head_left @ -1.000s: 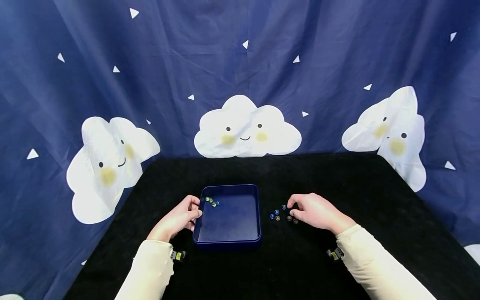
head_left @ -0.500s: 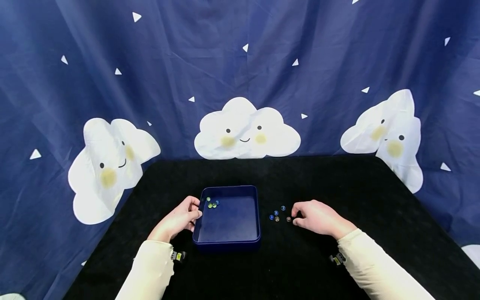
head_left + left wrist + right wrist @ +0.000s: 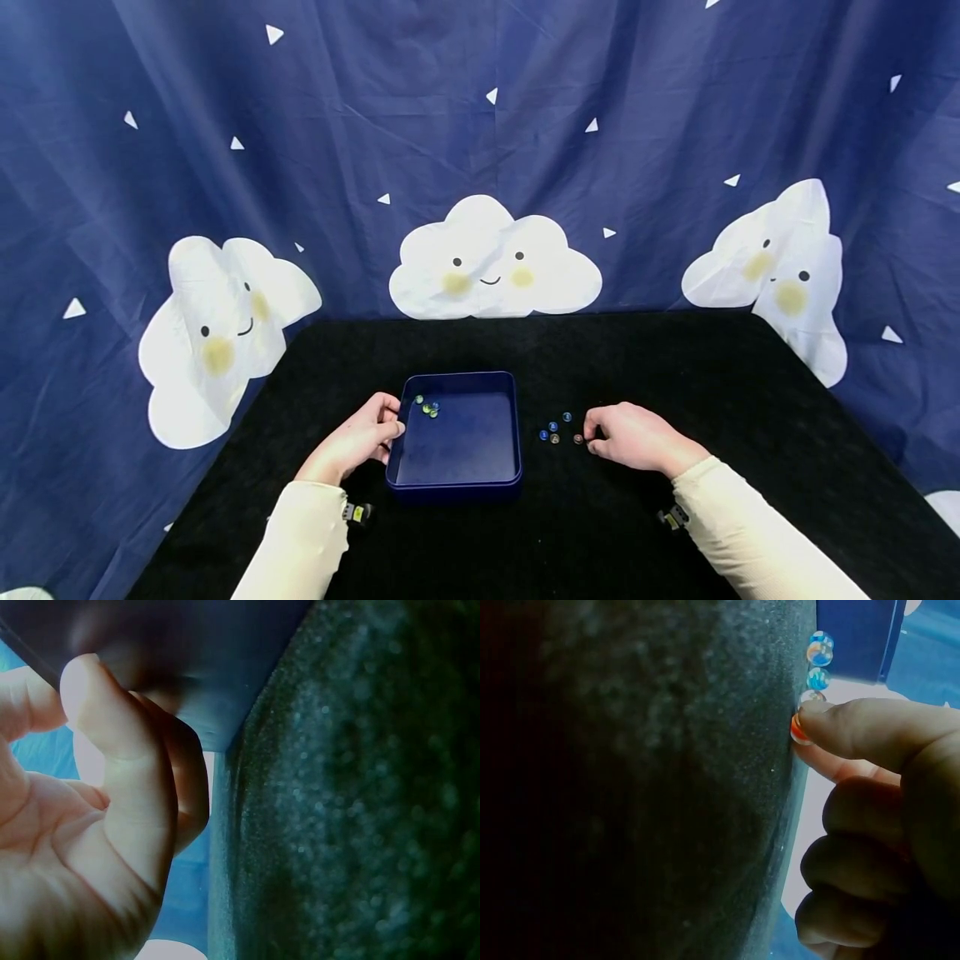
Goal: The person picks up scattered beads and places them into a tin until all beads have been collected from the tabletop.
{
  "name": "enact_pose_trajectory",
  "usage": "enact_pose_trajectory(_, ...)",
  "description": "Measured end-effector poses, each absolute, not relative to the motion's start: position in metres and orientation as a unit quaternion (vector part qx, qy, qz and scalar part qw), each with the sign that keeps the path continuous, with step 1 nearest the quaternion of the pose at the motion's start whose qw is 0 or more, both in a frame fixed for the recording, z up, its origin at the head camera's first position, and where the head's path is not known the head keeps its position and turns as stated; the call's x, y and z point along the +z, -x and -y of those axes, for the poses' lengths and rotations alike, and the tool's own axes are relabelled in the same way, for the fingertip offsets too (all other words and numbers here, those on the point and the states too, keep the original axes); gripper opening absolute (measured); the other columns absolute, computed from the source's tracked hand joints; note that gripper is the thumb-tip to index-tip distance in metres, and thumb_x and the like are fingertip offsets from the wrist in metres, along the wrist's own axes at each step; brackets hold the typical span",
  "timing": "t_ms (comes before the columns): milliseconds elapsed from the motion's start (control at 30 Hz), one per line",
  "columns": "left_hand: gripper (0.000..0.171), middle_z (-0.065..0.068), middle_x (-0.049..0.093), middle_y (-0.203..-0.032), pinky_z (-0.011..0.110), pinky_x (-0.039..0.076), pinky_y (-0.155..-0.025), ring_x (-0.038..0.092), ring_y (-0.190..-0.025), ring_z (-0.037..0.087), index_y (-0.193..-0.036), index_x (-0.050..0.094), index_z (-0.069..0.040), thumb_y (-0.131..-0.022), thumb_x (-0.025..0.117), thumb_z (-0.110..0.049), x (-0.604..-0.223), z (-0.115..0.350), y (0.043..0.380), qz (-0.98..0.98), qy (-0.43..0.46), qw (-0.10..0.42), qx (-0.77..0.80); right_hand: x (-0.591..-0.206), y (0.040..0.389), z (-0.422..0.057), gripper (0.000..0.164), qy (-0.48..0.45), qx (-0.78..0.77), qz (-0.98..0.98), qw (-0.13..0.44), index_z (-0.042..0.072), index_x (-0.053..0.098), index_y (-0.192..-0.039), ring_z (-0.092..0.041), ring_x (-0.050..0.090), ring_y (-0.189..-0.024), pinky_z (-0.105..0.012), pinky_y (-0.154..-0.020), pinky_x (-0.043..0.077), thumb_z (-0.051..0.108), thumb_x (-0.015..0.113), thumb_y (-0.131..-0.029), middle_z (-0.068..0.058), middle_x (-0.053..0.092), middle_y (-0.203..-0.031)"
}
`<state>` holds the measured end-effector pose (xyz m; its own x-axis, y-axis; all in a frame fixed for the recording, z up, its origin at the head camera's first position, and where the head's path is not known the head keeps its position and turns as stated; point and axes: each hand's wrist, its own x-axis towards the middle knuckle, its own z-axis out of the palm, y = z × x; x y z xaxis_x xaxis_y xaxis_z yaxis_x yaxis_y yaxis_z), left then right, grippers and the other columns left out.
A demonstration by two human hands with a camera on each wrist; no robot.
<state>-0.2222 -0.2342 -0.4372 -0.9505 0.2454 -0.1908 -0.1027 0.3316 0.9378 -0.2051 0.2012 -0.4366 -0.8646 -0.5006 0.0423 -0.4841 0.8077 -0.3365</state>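
My left hand [image 3: 358, 435] is at the left wall of a dark blue square tray [image 3: 456, 483]. Its curled fingers and thumb grip the wall by the rim; in the left wrist view the thumb [image 3: 124, 750] lies against the tray wall [image 3: 240, 645]. Green glass marbles [image 3: 427, 409] and a blue marble [image 3: 436, 406] lie in the tray's back left corner. On the black cloth to the right, my right hand [image 3: 637, 435] pinches an orange marble [image 3: 800, 730] between thumb and index finger, low at the cloth. Its other fingers are curled under.
Between tray and right hand lie loose blue marbles [image 3: 552, 426], an amber marble [image 3: 554, 438] and a brown marble [image 3: 578, 439], the brown one beside the fingertips. Black cloth [image 3: 637, 525] covers the table. A navy curtain [image 3: 480, 125] with white clouds hangs behind.
My right hand has come down slightly nearer me, over the rightmost brownish marble, which the fingers now hide in the head view. The marbles in the tray have shifted a little. The left hand keeps its place.
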Motion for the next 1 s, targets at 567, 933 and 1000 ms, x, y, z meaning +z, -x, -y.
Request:
enact_pose_trajectory(567, 0.036, 0.01, 0.047, -0.091, 0.038, 0.053, -0.056, 0.052, -0.07, 0.023, -0.125, 0.038, 0.002, -0.093, 0.056, 0.001, -0.439, 0.235, 0.223, -0.802, -0.047, 0.151, 0.575, -0.425, 0.208, -0.189, 0.015, 0.259, -0.224, -0.94, -0.022, 0.032, 0.063, -0.089, 0.0, 0.041, -0.05, -0.026, -0.053, 0.039, 0.023, 0.074, -0.088, 0.019, 0.044, -0.057)
enact_pose_trajectory(933, 0.036, 0.01, 0.047, -0.09, 0.038, 0.053, -0.057, 0.051, -0.07, 0.022, -0.124, 0.039, 0.003, -0.093, 0.055, 0.002, -0.439, 0.235, 0.224, -0.799, -0.046, 0.154, 0.579, -0.413, 0.206, -0.162, 0.012, 0.281, -0.239, -0.928, -0.059, 0.028, 0.065, -0.097, 0.001, 0.04, -0.048, -0.025, -0.052, 0.04, 0.024, 0.075, -0.091, 0.019, 0.042, -0.058)
enact_pose_trajectory(1000, 0.035, 0.01, 0.048, -0.09, 0.038, 0.054, -0.057, 0.052, -0.07, 0.022, -0.124, 0.039, 0.004, -0.093, 0.055, 0.002, -0.439, 0.235, 0.224, -0.8, -0.046, 0.154, 0.578, -0.412, 0.206, -0.157, 0.011, 0.287, -0.245, -0.924, -0.061, 0.027, 0.065, -0.098, 0.001, 0.039, -0.048, -0.024, -0.052, 0.04, 0.024, 0.074, -0.091, 0.019, 0.043, -0.058)
